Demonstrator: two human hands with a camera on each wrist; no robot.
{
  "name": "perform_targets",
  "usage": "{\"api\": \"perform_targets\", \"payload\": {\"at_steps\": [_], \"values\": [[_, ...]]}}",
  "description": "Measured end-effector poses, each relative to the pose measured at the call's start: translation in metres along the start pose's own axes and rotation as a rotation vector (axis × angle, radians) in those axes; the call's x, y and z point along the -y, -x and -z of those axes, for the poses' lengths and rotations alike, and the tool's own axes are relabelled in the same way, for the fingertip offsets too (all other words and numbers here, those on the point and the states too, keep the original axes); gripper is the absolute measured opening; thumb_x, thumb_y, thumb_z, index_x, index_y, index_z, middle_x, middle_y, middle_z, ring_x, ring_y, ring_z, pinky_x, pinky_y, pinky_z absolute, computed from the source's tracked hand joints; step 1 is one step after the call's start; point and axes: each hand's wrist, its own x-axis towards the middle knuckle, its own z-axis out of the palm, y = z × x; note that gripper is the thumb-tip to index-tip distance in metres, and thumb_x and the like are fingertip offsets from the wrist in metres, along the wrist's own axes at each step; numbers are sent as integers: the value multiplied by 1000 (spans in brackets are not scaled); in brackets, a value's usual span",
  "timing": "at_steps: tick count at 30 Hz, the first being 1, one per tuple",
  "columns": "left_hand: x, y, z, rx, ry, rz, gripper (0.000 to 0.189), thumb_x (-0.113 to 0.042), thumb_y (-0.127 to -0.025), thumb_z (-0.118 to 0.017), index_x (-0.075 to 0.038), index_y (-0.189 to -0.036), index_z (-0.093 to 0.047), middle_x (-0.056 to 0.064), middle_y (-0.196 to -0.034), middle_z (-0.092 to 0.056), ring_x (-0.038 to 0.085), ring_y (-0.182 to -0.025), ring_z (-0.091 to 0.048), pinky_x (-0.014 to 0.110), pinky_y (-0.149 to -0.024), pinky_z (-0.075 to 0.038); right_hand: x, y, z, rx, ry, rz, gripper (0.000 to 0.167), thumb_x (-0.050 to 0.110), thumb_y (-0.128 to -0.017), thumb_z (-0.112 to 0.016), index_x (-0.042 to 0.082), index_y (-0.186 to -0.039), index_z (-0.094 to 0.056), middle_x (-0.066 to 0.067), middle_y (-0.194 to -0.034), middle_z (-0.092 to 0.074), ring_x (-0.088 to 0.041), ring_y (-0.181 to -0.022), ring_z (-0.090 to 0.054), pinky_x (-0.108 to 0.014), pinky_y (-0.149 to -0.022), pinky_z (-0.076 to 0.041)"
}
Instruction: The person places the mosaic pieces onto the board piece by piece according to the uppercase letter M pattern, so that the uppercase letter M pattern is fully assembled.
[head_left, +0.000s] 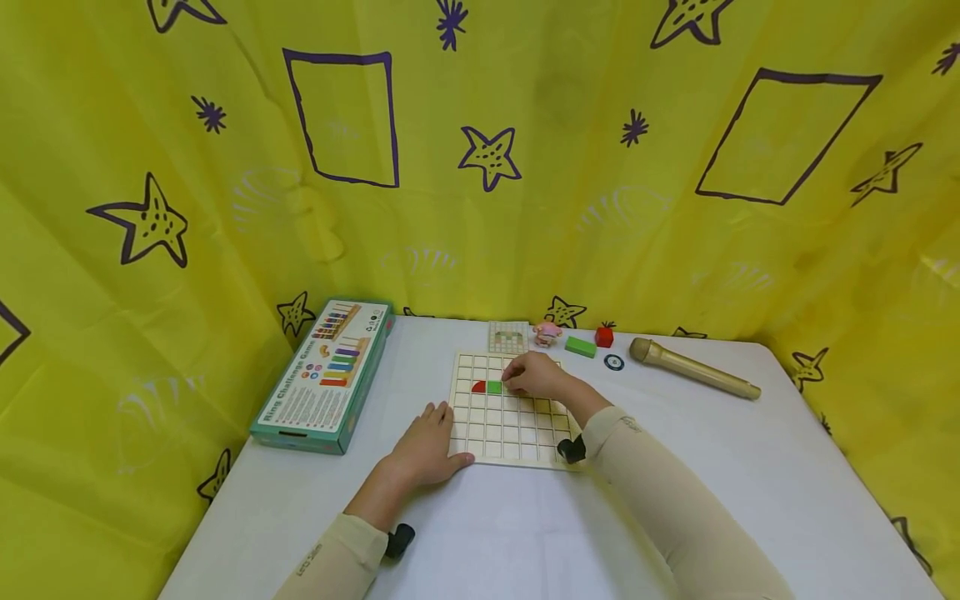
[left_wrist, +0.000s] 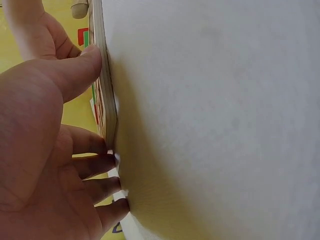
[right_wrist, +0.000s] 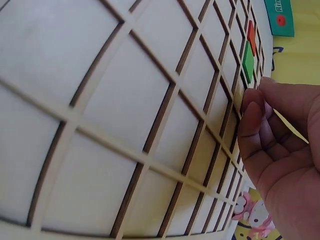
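A pale wooden grid board (head_left: 486, 437) lies on the white table. One of its cells holds a red tile with a curved edge (head_left: 479, 387); a green square tile (head_left: 494, 387) fills the cell beside it. My right hand (head_left: 536, 375) is over the board just right of the green tile, thumb and fingertips drawn together. Whether anything is between those fingertips is hidden. At the board's near left corner is my left hand (head_left: 426, 446), fingers spread and fairly straight. Its thumb (left_wrist: 87, 65) touches the board's edge in the left wrist view, and the other fingertips rest low beside the board.
Behind the board lie a small pattern card (head_left: 509, 337), a pink figurine (head_left: 547, 333), a green block (head_left: 581, 347), a red object (head_left: 604, 336) and a round disc (head_left: 613, 362). A gold microphone (head_left: 693, 369) lies right; a Ring Challenge Game box (head_left: 326, 379) left.
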Motion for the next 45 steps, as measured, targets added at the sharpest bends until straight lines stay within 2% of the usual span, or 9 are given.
{"api": "perform_targets", "payload": {"at_steps": [8, 13, 27, 33, 45], "values": [[-1, 0, -2, -6, -6, 7, 91, -51, -93, -66, 11, -151, -34, 25, -159, -31, 42, -149, -23, 51, -118, -26, -13, 14, 13, -5, 46, -6, 9, 18, -95, -71, 11, -99, -76, 3, -90, -71, -15, -82, -58, -30, -75, -50], [0, 0, -3, -11, -21, 13, 91, -52, -93, -66, 10, -151, -33, 23, -159, -30, 41, -149, -23, 50, -119, -26, -18, 27, 22, -10, 48, 13, 10, 16, -94, -71, 9, -100, -76, 1, -92, -71, -17, -83, -58, -32, -76, -50], [0, 0, -1, -8, -23, 4, 91, -52, -94, -66, 11, -151, -33, 24, -159, -31, 41, -149, -23, 50, -118, -27, -41, 63, 50, -58, 35, -58, 14, 15, -96, -69, 6, -105, -75, -1, -92, -70, -19, -82, -58, -32, -73, -51], [2, -1, -1, -10, -25, -1, 91, -52, -94, -66, 11, -151, -34, 24, -159, -31, 42, -148, -24, 50, -118, -28, -50, 77, 61, -72, 77, -21, 15, 12, -95, -69, 4, -105, -75, -1, -90, -71, -18, -81, -60, -32, -74, -52], [3, 0, -3, -9, -14, 5, 92, -51, -93, -67, 11, -151, -33, 24, -159, -30, 42, -148, -23, 51, -118, -27, -76, 102, 68, -76, 86, -50, 16, 13, -94, -71, 4, -106, -75, -2, -95, -70, -20, -83, -57, -32, -75, -51]]}}
